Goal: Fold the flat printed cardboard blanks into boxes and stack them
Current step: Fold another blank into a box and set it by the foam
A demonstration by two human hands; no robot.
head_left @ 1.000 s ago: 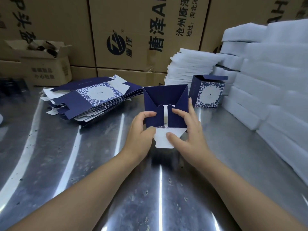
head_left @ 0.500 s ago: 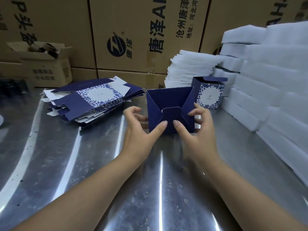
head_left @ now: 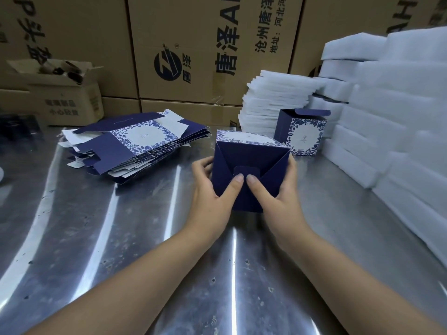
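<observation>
Head view, box (head_left: 251, 155) between left hand (head_left: 212, 192), right hand (head_left: 278, 192)

- A packing workshop or stockroom is indicated.
- Printed shipping cartons (head_left: 193, 56) are stacked behind a scuffed steel worktable (head_left: 121, 238).
- White foam pads (head_left: 399, 117) and flat box blanks (head_left: 135, 146) are piled in bulk.

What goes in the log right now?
box: bottom flaps folded shut | left hand: grips box | right hand: grips box | thumbs: on tab
</observation>
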